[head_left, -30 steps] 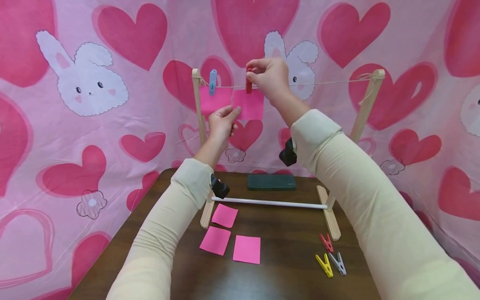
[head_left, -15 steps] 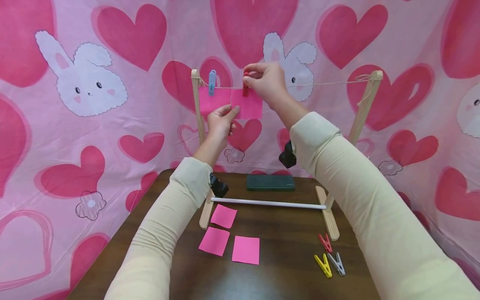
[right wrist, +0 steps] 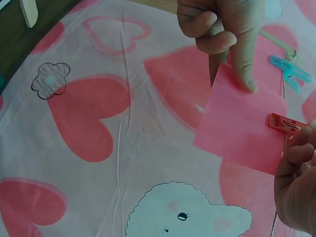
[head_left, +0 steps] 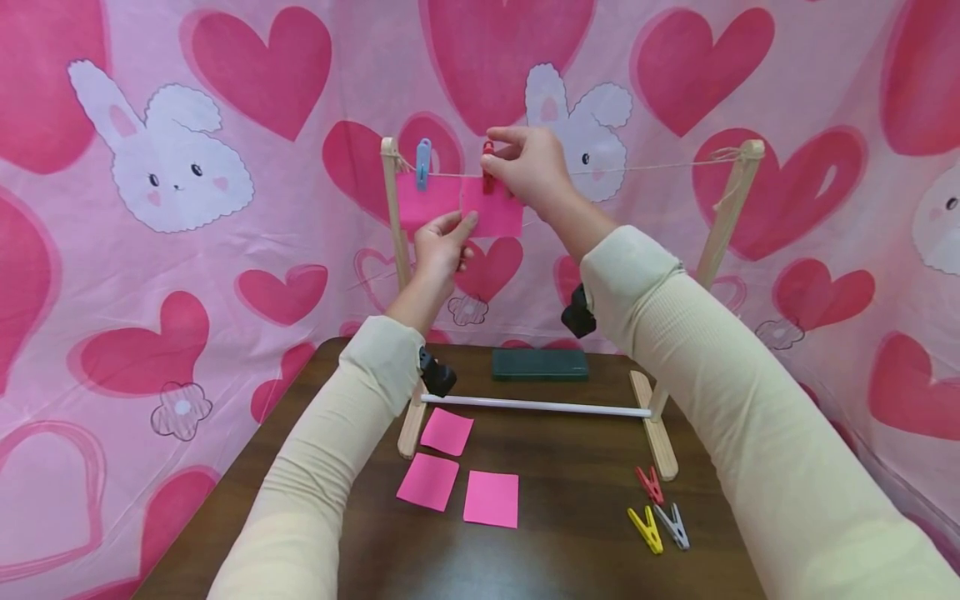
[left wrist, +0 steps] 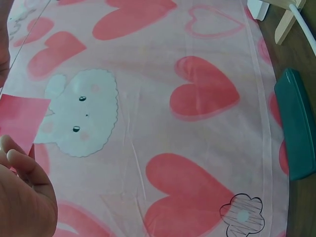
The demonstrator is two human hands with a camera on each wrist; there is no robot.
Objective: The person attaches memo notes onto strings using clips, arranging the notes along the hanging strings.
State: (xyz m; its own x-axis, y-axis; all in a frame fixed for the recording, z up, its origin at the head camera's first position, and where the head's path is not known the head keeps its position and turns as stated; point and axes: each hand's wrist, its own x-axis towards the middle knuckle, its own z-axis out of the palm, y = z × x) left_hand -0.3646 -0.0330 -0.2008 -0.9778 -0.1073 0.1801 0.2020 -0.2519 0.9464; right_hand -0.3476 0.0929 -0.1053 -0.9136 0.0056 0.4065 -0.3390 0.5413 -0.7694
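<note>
My left hand [head_left: 442,246] pinches the lower left corner of a pink sticky note [head_left: 498,217] between thumb and fingers. A red clothespin [head_left: 488,171] sits over the string at that note's top edge, and my right hand [head_left: 534,165] pinches its upper end. In the right wrist view the red clothespin [right wrist: 286,124] overlaps the note [right wrist: 242,121] by its edge. Just left, another pink note [head_left: 427,200] hangs from the string [head_left: 637,167] under a blue clothespin [head_left: 423,165]. In the left wrist view, only part of the held note [left wrist: 22,121] shows.
Wooden posts [head_left: 726,218] hold the string, with a white rod [head_left: 536,406] joining their feet. Three pink notes [head_left: 491,498] lie on the table. Red [head_left: 650,485], yellow [head_left: 646,529] and grey [head_left: 673,526] clothespins lie at right. A dark green case [head_left: 540,364] stands at the back.
My right hand and the red clothespin have moved slightly left and down onto the note's top edge. My left hand keeps its pinch on the note's corner.
</note>
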